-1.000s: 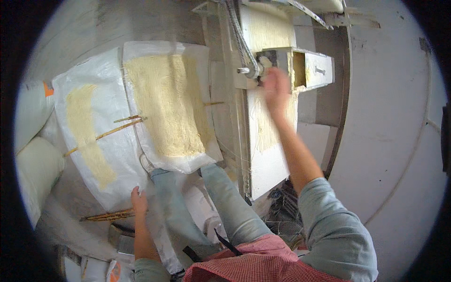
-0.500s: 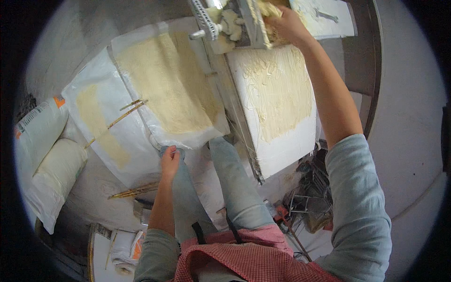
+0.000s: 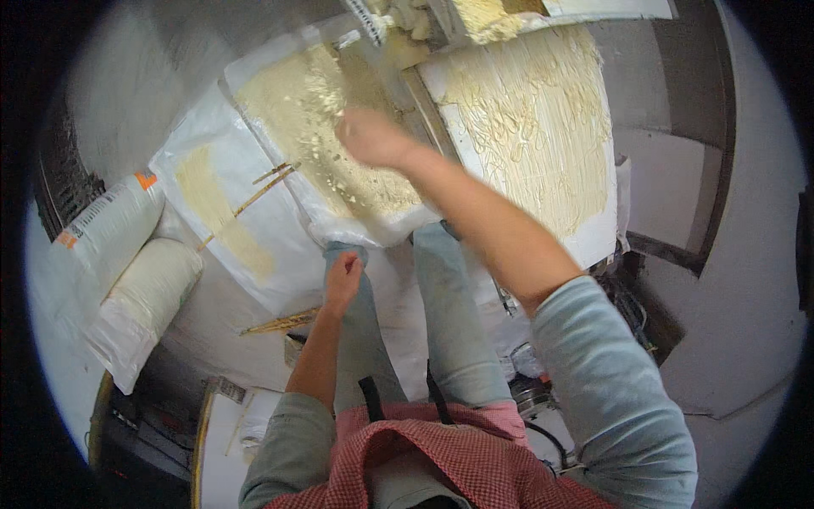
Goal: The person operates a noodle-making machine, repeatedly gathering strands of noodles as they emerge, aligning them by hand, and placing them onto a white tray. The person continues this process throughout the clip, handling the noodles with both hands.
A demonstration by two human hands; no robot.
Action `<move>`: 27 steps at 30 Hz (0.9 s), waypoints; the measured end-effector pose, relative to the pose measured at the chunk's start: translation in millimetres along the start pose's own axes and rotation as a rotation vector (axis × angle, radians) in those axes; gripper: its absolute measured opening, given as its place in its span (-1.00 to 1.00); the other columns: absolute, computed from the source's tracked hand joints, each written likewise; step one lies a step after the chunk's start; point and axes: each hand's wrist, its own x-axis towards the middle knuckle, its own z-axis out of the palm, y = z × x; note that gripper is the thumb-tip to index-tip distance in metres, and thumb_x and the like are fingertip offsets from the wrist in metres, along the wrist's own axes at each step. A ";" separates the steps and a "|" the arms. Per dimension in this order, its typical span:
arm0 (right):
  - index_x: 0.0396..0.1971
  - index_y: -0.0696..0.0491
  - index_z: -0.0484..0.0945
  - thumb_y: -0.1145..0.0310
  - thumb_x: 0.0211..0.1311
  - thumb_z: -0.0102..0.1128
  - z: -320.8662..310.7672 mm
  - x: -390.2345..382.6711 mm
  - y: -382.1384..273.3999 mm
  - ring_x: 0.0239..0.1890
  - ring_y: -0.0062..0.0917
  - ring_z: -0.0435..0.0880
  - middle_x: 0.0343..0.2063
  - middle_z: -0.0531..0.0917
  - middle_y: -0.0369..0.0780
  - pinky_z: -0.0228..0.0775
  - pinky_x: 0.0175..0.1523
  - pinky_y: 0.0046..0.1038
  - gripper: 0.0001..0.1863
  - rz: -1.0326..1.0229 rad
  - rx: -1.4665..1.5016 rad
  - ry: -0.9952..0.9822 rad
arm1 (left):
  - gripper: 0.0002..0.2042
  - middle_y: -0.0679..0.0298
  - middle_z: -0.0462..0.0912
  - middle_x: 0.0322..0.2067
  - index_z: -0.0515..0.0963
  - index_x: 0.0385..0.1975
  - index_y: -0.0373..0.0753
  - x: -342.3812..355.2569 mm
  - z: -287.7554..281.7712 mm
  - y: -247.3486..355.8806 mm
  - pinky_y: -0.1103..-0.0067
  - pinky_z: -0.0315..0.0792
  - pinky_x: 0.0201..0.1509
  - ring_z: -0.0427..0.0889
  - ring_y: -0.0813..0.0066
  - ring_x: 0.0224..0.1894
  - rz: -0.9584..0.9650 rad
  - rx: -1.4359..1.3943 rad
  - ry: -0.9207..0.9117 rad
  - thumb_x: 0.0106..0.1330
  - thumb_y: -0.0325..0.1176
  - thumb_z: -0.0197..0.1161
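My right hand (image 3: 370, 137), smeared by motion, is above a plastic sheet spread with pale cream powder (image 3: 275, 95). Cream-coloured crumbs (image 3: 325, 174) are scattered beside and below it; whether the fingers still hold any is not clear. My left hand (image 3: 345, 270) is closed in a fist in front of my left knee, just short of the plastic sheet (image 3: 314, 216); anything inside it is hidden. To the right lies a white board (image 3: 585, 242) covered with thin strands of pale dough (image 3: 526, 127). At the far edge, a machine (image 3: 415, 21) holds lumps of the same dough.
Thin bamboo sticks (image 3: 250, 202) rest across the white sheeting at left, and a bundle of sticks (image 3: 284, 321) lies nearer. Two full white sacks (image 3: 153, 284) stand at far left. A dark-framed panel (image 3: 716, 170) is on the right, with cluttered equipment (image 3: 627, 310) below it.
My right hand has come from the machine's dough, left and nearer, to over the powder. Crumbs now lie scattered there. My left hand remains closed near the knee. The whole view has shifted.
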 end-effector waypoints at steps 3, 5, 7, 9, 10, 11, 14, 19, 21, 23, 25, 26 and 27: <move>0.11 0.32 0.30 0.27 0.21 0.07 43.5 -7.8 36.5 0.17 -0.03 0.40 0.08 0.40 0.22 0.24 0.26 -0.25 -0.45 0.029 0.066 0.265 | -0.75 0.12 0.65 -0.27 0.53 -0.12 -0.31 9.7 -3.7 20.2 0.47 0.48 -0.11 0.64 0.33 -0.22 0.041 0.066 -0.026 0.30 -0.32 0.14; 0.17 0.31 0.25 0.22 0.22 0.08 62.3 -14.1 57.5 0.25 -0.04 0.30 0.18 0.29 0.21 0.17 0.32 -0.27 -0.38 0.063 0.189 0.374 | -0.75 0.12 0.65 -0.27 0.52 -0.11 -0.31 20.8 -2.2 38.1 0.47 0.48 -0.11 0.64 0.32 -0.22 0.042 0.111 -0.097 0.31 -0.32 0.14; 0.23 0.29 0.20 0.14 0.25 0.09 70.0 -33.3 73.9 0.33 -0.07 0.19 0.30 0.16 0.14 0.10 0.35 -0.26 -0.32 0.146 0.184 0.190 | -0.74 0.11 0.65 -0.27 0.51 -0.09 -0.31 24.7 11.5 60.0 0.46 0.47 -0.10 0.64 0.29 -0.22 0.041 0.125 -0.108 0.31 -0.32 0.13; 0.24 0.23 0.22 0.18 0.19 0.15 66.4 -60.5 92.1 0.33 -0.08 0.20 0.28 0.18 0.16 0.08 0.37 -0.29 -0.32 -0.011 0.235 0.334 | -0.74 0.10 0.64 -0.25 0.51 -0.08 -0.30 31.0 36.3 87.7 0.44 0.47 -0.08 0.63 0.26 -0.20 0.013 0.127 -0.149 0.31 -0.32 0.13; 0.23 0.20 0.25 0.18 0.19 0.16 60.2 -79.8 104.4 0.33 -0.10 0.21 0.28 0.20 0.13 0.10 0.36 -0.28 -0.34 -0.038 0.283 0.318 | -0.73 0.09 0.64 -0.23 0.50 -0.08 -0.30 32.2 48.3 101.5 0.43 0.47 -0.07 0.63 0.23 -0.18 -0.013 0.133 -0.184 0.30 -0.32 0.13; 0.22 0.18 0.28 0.17 0.19 0.16 52.1 -99.5 117.5 0.32 -0.12 0.23 0.29 0.21 0.10 0.11 0.35 -0.28 -0.36 -0.135 0.327 0.360 | -0.73 0.08 0.64 -0.21 0.50 -0.07 -0.30 33.5 61.7 114.8 0.41 0.47 -0.05 0.63 0.21 -0.16 -0.013 0.123 -0.208 0.30 -0.32 0.13; 0.03 0.08 0.49 0.32 0.15 0.19 -0.2 -170.6 195.7 -0.02 -0.28 0.57 -0.06 0.58 -0.08 0.38 0.10 -0.34 -0.58 0.152 0.393 0.559 | -0.73 0.07 0.63 -0.21 0.51 -0.11 -0.32 36.3 120.4 152.3 0.35 0.44 -0.01 0.62 0.14 -0.16 0.250 0.352 -0.305 0.26 -0.33 0.13; 0.29 0.18 0.16 0.06 0.04 0.34 -113.0 -293.0 376.9 0.37 -0.17 0.14 0.31 0.19 0.03 0.02 0.39 -0.26 -0.12 0.639 -0.324 1.104 | -0.87 0.11 0.59 -0.28 0.54 -0.36 -0.26 49.2 204.2 194.8 0.34 0.40 -0.10 0.58 0.18 -0.18 0.844 0.963 -0.537 0.12 -0.40 0.17; 0.35 0.23 -0.01 -0.09 -0.01 0.33 -133.6 -313.8 427.6 0.44 -0.14 -0.08 0.37 0.01 0.08 -0.20 0.47 -0.26 0.07 0.805 -0.277 0.975 | -0.87 0.14 0.55 -0.30 0.54 -0.39 -0.23 61.7 221.8 206.4 0.34 0.38 -0.10 0.55 0.19 -0.16 0.852 1.145 -0.673 0.04 -0.44 0.18; 0.35 0.25 -0.02 -0.19 -0.05 0.30 -126.5 -318.2 452.1 0.45 -0.11 -0.12 0.39 -0.06 0.08 -0.30 0.47 -0.16 0.13 0.707 -0.255 0.852 | -0.78 0.16 0.50 -0.29 0.54 -0.34 -0.21 72.4 237.2 221.3 0.34 0.37 -0.06 0.50 0.18 -0.12 0.769 1.286 -0.852 -0.06 -0.49 0.20; 0.34 0.27 -0.03 -0.21 -0.06 0.30 -87.1 -325.8 444.7 0.45 -0.09 -0.14 0.39 -0.06 0.09 -0.33 0.47 -0.11 0.15 0.566 -0.330 0.860 | -0.77 0.18 0.51 -0.25 0.56 -0.34 -0.21 57.5 253.9 232.4 0.32 0.35 -0.01 0.49 0.19 -0.08 0.962 1.206 -0.768 -0.07 -0.49 0.19; 0.34 0.27 -0.03 -0.21 -0.07 0.30 -64.4 -323.1 431.8 0.45 -0.08 -0.14 0.39 -0.06 0.10 -0.35 0.47 -0.08 0.16 0.530 -0.373 0.837 | -0.76 0.19 0.51 -0.23 0.57 -0.33 -0.21 57.9 261.0 241.8 0.31 0.35 0.01 0.48 0.19 -0.06 1.056 1.149 -0.740 -0.07 -0.49 0.19; 0.34 0.27 -0.04 -0.22 -0.10 0.31 -40.4 -322.6 418.8 0.45 -0.06 -0.15 0.38 -0.05 0.09 -0.39 0.46 -0.02 0.18 0.482 -0.275 0.818 | -0.77 0.20 0.51 -0.21 0.58 -0.34 -0.22 59.2 273.8 252.7 0.32 0.35 0.03 0.47 0.20 -0.04 1.165 1.101 -0.706 -0.07 -0.50 0.19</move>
